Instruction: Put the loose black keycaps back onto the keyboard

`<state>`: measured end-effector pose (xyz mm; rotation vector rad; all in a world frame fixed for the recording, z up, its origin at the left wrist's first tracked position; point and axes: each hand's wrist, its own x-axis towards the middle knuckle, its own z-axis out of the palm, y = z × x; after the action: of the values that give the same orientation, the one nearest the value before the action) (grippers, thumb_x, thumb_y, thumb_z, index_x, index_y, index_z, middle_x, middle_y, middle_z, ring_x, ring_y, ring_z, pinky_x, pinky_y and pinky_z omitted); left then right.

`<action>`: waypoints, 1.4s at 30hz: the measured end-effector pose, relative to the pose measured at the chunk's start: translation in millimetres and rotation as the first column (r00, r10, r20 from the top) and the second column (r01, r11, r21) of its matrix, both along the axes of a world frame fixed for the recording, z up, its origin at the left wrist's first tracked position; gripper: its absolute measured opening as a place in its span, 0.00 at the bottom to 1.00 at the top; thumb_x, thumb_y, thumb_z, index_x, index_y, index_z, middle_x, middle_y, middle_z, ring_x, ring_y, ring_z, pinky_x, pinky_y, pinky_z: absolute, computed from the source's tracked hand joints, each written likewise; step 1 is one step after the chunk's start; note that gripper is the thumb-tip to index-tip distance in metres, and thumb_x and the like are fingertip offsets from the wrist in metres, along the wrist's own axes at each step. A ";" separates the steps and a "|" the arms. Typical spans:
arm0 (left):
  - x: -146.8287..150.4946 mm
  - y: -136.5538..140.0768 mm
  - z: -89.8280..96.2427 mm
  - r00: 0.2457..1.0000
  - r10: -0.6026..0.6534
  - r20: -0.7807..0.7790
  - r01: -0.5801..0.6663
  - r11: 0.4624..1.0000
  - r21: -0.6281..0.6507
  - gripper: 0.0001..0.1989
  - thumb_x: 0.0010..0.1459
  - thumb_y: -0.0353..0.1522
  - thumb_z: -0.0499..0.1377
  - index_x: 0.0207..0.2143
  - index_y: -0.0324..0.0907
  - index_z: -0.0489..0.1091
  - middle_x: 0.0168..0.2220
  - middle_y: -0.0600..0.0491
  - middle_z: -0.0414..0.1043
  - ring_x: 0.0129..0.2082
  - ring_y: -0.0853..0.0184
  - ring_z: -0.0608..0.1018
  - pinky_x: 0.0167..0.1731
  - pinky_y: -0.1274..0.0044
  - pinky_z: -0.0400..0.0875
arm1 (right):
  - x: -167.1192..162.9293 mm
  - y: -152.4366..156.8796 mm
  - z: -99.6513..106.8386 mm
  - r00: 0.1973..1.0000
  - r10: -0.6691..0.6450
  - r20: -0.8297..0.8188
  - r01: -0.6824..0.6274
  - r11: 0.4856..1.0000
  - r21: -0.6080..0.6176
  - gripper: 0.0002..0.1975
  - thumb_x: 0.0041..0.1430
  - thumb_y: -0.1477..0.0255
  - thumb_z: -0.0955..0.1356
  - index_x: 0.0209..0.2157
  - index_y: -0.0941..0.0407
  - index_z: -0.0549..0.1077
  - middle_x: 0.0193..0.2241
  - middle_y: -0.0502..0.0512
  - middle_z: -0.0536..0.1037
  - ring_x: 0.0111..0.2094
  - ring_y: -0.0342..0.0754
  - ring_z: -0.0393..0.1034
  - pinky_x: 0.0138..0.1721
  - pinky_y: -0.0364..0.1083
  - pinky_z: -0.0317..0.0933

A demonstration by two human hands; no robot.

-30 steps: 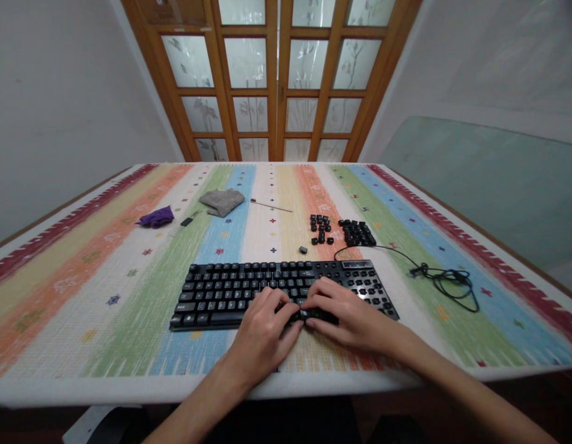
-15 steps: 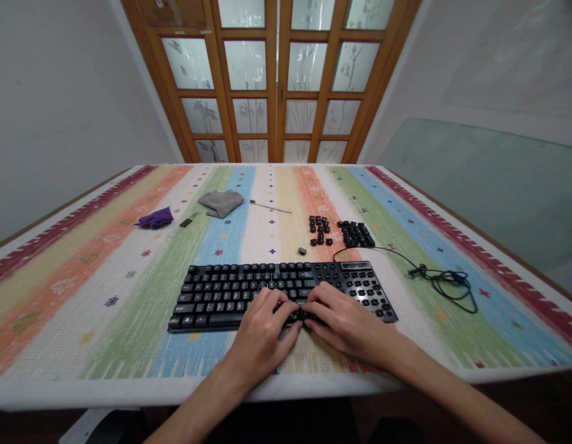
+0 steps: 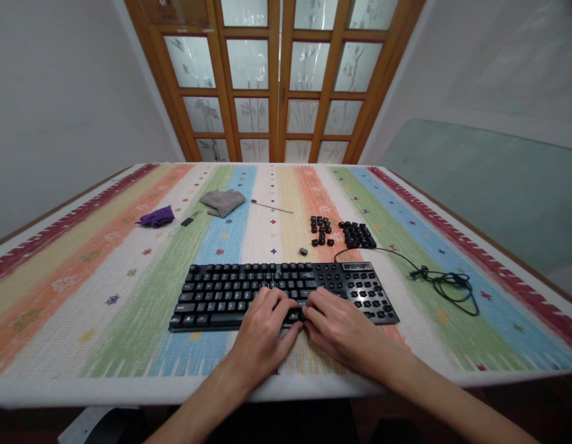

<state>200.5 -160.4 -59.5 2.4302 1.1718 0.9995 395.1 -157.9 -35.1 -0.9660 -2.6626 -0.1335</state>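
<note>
A black keyboard (image 3: 221,302) lies along the near side of the table. Its letter section has keycaps, while the number pad (image 3: 369,290) at its right end shows bare sockets. My left hand (image 3: 262,324) rests over the lower right of the letter keys, index finger on top and thumb at the front edge, gripping the keyboard. Beside it, my right hand (image 3: 336,324) has its fingers curled and pinched together at the bottom row. The fingertips of both hands nearly meet there. Whatever the right fingertips pinch is hidden.
Loose black keycaps (image 3: 358,235) sit in groups behind the keyboard, with a single keycap (image 3: 303,251) apart. Farther back are a grey cloth (image 3: 222,202), a purple cloth (image 3: 157,217), a small black-handled tool (image 3: 187,221) and a thin rod (image 3: 273,206). A coiled cable (image 3: 452,283) lies right.
My right hand's fingers have curled in more and shifted slightly left, closer to the left fingertips. The left hand stays nearly where it was. The whole view has shifted a little.
</note>
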 end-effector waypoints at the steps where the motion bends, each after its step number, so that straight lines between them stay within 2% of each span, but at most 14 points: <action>1: -0.1 -0.1 0.1 1.000 -0.002 0.000 0.002 1.000 -0.002 0.11 0.58 0.25 0.63 0.43 0.40 0.68 0.39 0.49 0.69 0.42 0.58 0.69 0.42 0.66 0.70 | 0.0 -0.4 0.3 1.000 0.004 0.012 -0.004 1.000 0.006 0.05 0.58 0.82 0.66 0.30 0.60 0.71 0.30 0.56 0.70 0.33 0.50 0.63 0.33 0.49 0.62; 6: -0.9 -1.0 1.5 1.000 -0.015 -0.001 0.015 1.000 -0.002 0.11 0.57 0.25 0.64 0.43 0.39 0.69 0.40 0.48 0.69 0.42 0.58 0.69 0.42 0.66 0.70 | -2.1 -6.6 -3.1 0.998 0.004 0.059 -0.009 0.996 0.084 0.06 0.60 0.81 0.65 0.35 0.62 0.73 0.32 0.59 0.71 0.35 0.52 0.63 0.36 0.50 0.62; 10: -0.8 -1.4 2.2 1.000 -0.015 -0.013 0.015 1.000 0.019 0.10 0.57 0.24 0.63 0.41 0.39 0.70 0.39 0.49 0.69 0.40 0.59 0.69 0.41 0.67 0.70 | -4.2 -10.3 -9.3 0.999 0.044 0.030 -0.046 0.995 0.088 0.07 0.60 0.80 0.64 0.33 0.62 0.74 0.31 0.60 0.71 0.36 0.53 0.63 0.36 0.51 0.62; 13: -0.6 -1.7 1.7 0.999 -0.021 -0.041 0.023 0.999 0.044 0.06 0.60 0.26 0.61 0.40 0.40 0.71 0.39 0.49 0.69 0.40 0.60 0.69 0.41 0.68 0.70 | 0.6 -6.3 -5.4 0.999 0.041 -0.022 -0.041 0.999 -0.014 0.07 0.59 0.78 0.64 0.33 0.61 0.75 0.31 0.59 0.71 0.35 0.52 0.63 0.36 0.50 0.62; 16: 0.4 -2.6 0.6 0.996 -0.029 -0.080 0.035 0.997 0.070 0.05 0.62 0.27 0.60 0.42 0.41 0.71 0.39 0.49 0.69 0.40 0.60 0.69 0.41 0.67 0.69 | 10.7 5.7 7.3 0.996 0.048 -0.076 -0.059 0.987 -0.147 0.07 0.60 0.76 0.65 0.33 0.59 0.76 0.32 0.57 0.72 0.35 0.50 0.63 0.36 0.48 0.61; 18: 2.1 -3.6 0.0 0.994 -0.037 -0.105 0.045 0.996 0.075 0.06 0.63 0.28 0.60 0.43 0.41 0.71 0.39 0.49 0.70 0.40 0.60 0.69 0.40 0.67 0.69 | 17.7 18.9 16.0 0.988 0.029 -0.150 -0.054 0.985 -0.164 0.09 0.61 0.76 0.64 0.34 0.57 0.78 0.32 0.56 0.73 0.35 0.50 0.65 0.36 0.48 0.61; 21: 6.2 -5.3 0.1 0.991 -0.043 -0.125 0.053 0.996 0.076 0.06 0.63 0.28 0.59 0.44 0.41 0.71 0.39 0.49 0.70 0.39 0.60 0.69 0.40 0.67 0.68 | 24.4 46.7 22.1 0.963 -0.086 -0.255 0.055 0.990 -0.129 0.10 0.64 0.74 0.64 0.35 0.58 0.78 0.32 0.57 0.75 0.37 0.50 0.67 0.39 0.49 0.62; 23: 9.0 -5.9 0.4 0.991 -0.036 -0.130 0.045 0.996 0.072 0.06 0.64 0.28 0.58 0.44 0.41 0.71 0.39 0.49 0.70 0.39 0.60 0.69 0.40 0.67 0.68 | 25.6 68.1 20.5 0.948 -0.181 -0.261 0.156 0.981 -0.115 0.10 0.64 0.73 0.64 0.33 0.58 0.78 0.33 0.58 0.76 0.38 0.51 0.69 0.41 0.49 0.62; 27: 11.1 -5.2 -1.5 0.991 -0.015 -0.136 0.025 0.997 0.072 0.05 0.64 0.29 0.59 0.42 0.41 0.72 0.39 0.49 0.69 0.39 0.60 0.69 0.39 0.67 0.68 | 22.8 105.2 9.8 0.921 -0.354 -0.161 0.332 0.932 -0.148 0.09 0.63 0.71 0.67 0.36 0.60 0.79 0.37 0.60 0.77 0.41 0.53 0.70 0.45 0.50 0.62; 29: 10.2 -4.5 -3.8 0.992 -0.007 -0.124 0.018 0.996 0.082 0.05 0.63 0.29 0.60 0.43 0.41 0.72 0.39 0.50 0.69 0.38 0.61 0.69 0.39 0.68 0.68 | 21.4 117.3 4.2 0.921 -0.382 -0.075 0.369 0.918 -0.146 0.10 0.63 0.70 0.68 0.39 0.60 0.80 0.38 0.61 0.75 0.42 0.54 0.69 0.44 0.50 0.62; 33: 8.1 -4.3 -7.2 0.996 0.001 -0.091 0.006 0.997 0.079 0.06 0.64 0.28 0.59 0.43 0.41 0.72 0.38 0.50 0.69 0.38 0.61 0.69 0.39 0.68 0.68 | 21.5 132.0 -3.2 0.955 -0.291 0.052 0.296 0.947 -0.126 0.10 0.60 0.75 0.69 0.43 0.58 0.80 0.36 0.60 0.71 0.42 0.53 0.66 0.42 0.49 0.60; 36: 7.3 -4.9 -7.5 0.997 0.002 -0.079 0.004 0.997 0.079 0.06 0.64 0.27 0.58 0.43 0.41 0.72 0.38 0.49 0.69 0.38 0.61 0.69 0.38 0.68 0.68 | 22.6 139.0 -5.5 0.973 -0.229 0.013 0.228 0.961 -0.155 0.10 0.59 0.78 0.69 0.42 0.58 0.80 0.35 0.59 0.70 0.41 0.52 0.65 0.41 0.48 0.60; 42: 5.3 -5.0 -6.2 0.999 0.010 -0.050 -0.006 0.996 0.091 0.06 0.63 0.28 0.59 0.43 0.41 0.72 0.39 0.49 0.70 0.39 0.60 0.71 0.40 0.67 0.70 | 23.7 133.1 2.3 0.981 -0.150 -0.122 0.128 0.976 -0.175 0.06 0.63 0.73 0.68 0.39 0.58 0.78 0.37 0.57 0.72 0.42 0.51 0.66 0.44 0.50 0.62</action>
<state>205.8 -165.4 -65.6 2.5370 1.1774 1.0211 418.8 -24.8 -32.8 -1.1710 -2.5128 0.1229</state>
